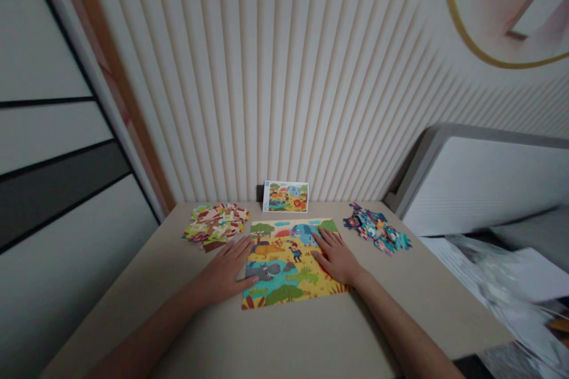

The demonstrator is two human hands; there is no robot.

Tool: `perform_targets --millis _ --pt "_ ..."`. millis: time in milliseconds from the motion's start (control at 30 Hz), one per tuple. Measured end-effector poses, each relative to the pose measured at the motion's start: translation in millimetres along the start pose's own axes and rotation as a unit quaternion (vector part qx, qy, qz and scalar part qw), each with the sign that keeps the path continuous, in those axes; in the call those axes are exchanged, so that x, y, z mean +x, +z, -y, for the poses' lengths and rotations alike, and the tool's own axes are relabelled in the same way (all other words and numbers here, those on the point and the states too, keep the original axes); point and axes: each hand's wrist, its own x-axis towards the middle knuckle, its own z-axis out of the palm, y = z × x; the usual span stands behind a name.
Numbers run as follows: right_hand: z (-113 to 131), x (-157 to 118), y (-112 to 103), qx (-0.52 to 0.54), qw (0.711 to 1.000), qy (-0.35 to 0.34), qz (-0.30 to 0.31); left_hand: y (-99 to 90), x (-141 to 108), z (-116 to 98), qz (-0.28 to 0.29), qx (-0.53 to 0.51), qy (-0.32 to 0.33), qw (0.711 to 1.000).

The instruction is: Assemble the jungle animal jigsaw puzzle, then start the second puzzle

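Observation:
An assembled jigsaw puzzle [284,272] lies flat on the table, showing a hippo in water, an elephant, trees and a small figure on yellow ground. At its left edge rests my left hand [229,272], fingers stretched out, with the thumb reaching onto the picture. My right hand [336,254] lies flat and spread over the puzzle's right side, covering part of the picture. Neither hand grips anything. Behind the puzzle a card [287,197] with the same animal scene stands upright against the wall.
Loose puzzle pieces in red, green and cream form a pile [216,223] at the back left of the table [275,343]. A second pile [377,230], mostly teal and dark blue, lies back right. Beyond the right edge are a grey-white headboard [489,183] and clear plastic wrapping [493,272].

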Motion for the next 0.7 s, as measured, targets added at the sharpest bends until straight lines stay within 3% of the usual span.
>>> perform_targets --millis 200,400,533,700 --pt "-2.2 3.7 3.4 -0.001 1.000 0.004 -0.009 -2.4 0.9 -4.1 0.013 0.002 -0.025 1.000" --pt "0.8 0.4 -6.7 0.014 0.999 0.005 -0.047 -3.7 -6.6 -11.2 -0.021 -0.001 -0.029 0.999" --pt "-2.3 -39.6 -3.9 0.002 0.996 0.024 -0.081 0.3 -47.6 -25.5 -0.028 0.033 -0.046 0.998" --pt "-3.9 -103.2 21.4 0.001 0.993 0.092 -0.073 5.5 -100.7 -58.3 -0.060 0.064 -0.014 0.996"
